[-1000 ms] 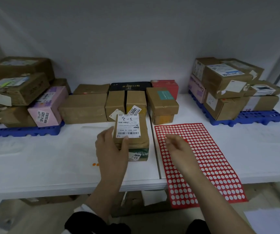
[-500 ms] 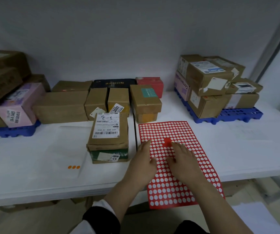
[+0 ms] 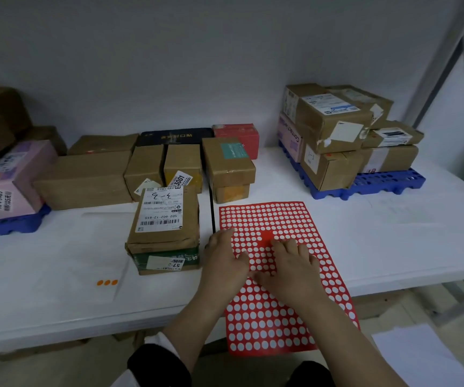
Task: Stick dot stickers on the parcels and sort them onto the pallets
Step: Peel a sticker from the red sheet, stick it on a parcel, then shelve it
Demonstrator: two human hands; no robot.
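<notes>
You're pressing your left hand flat, fingers released, on the sticker sheet, likely pinning it since it's overhanging the worktop's front edge. Your right hand's fingertips are working at the leftover red patch; can't tell if they're pinching a dot. The parcel is sitting just left of the sheet, its label reading "3-3", "502-602-12-815".

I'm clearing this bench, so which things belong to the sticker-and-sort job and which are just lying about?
Job: red sticker sheet, labelled parcel, unsorted parcels, left pallet, right pallet.
Lying about: three orange dots, unused now; white paper on the floor.
</notes>
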